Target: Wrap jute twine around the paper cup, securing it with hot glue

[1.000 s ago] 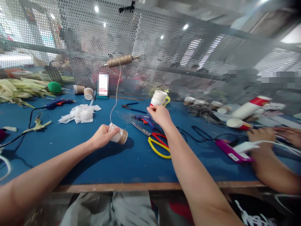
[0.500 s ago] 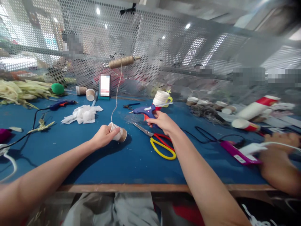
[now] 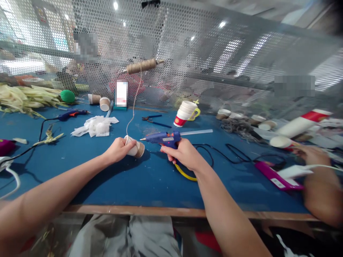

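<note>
My left hand (image 3: 118, 150) is closed around a small paper cup (image 3: 139, 150), tilted on its side and partly wrapped in brown twine. From it a strand of twine (image 3: 133, 114) runs up to a spool (image 3: 141, 66) on the mesh panel. In my right hand (image 3: 184, 153) is a blue hot glue gun (image 3: 163, 138), a clear glue stick (image 3: 197, 132) jutting from its back. Its nozzle points left, close to the cup but apart from it. Beneath my right hand the yellow-handled scissors (image 3: 186, 174) are mostly hidden.
Pliers (image 3: 157, 120) and stacked paper cups (image 3: 184, 113) lie beyond the glue gun. White crumpled material (image 3: 95, 126) and a second glue gun (image 3: 72, 114) are at left. A purple power strip (image 3: 278, 176) sits at right, beside another person's hand (image 3: 311, 155).
My right hand has brought the glue gun down and left, nearer the cup, now covering most of the scissors. My left hand stays about where it was. The other person's hand has shifted.
</note>
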Available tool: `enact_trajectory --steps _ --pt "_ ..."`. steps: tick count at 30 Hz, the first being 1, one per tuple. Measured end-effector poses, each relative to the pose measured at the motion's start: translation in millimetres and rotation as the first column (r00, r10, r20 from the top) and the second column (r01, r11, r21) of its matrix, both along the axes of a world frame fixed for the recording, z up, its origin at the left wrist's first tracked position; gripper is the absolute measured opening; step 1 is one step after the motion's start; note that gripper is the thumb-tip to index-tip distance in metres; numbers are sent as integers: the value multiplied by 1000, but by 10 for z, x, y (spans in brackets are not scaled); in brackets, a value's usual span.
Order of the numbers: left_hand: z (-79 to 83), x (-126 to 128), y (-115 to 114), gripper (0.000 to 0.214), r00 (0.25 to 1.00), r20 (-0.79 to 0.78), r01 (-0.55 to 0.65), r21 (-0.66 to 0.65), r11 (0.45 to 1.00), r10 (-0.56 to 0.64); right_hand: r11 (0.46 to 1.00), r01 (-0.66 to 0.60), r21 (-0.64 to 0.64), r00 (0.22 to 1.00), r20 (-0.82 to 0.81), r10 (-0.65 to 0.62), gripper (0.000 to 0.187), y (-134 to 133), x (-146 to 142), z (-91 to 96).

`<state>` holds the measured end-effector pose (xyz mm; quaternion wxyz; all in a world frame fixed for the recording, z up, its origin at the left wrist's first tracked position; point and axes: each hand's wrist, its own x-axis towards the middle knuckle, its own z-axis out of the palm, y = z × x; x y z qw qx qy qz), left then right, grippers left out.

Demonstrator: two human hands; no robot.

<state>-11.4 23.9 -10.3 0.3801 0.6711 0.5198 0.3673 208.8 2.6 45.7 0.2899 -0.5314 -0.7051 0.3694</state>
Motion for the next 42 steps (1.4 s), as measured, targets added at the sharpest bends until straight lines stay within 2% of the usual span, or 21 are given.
enact_trajectory --steps 12,23,30,36,42 --pt "-10 -8 15 51 999 -43 -3 21 1000 4 1000 23 -9 993 115 -21 22 -61 -46 50" --pt "16 0 15 52 999 -33 -25 -38 999 24 1000 -4 31 976 217 -3 23 -138 -63 87" --pt "-4 -5 34 53 1000 -3 -29 -55 998 29 994 -50 101 974 225 26 21 -155 -46 58" --pt "-11 -3 38 53 999 -12 -48 -50 998 47 967 -88 240 947 320 7 25 -170 -54 85" --pt "-3 4 32 53 999 -26 -36 -52 998 34 962 -114 247 934 356 19 25 -183 -67 100"
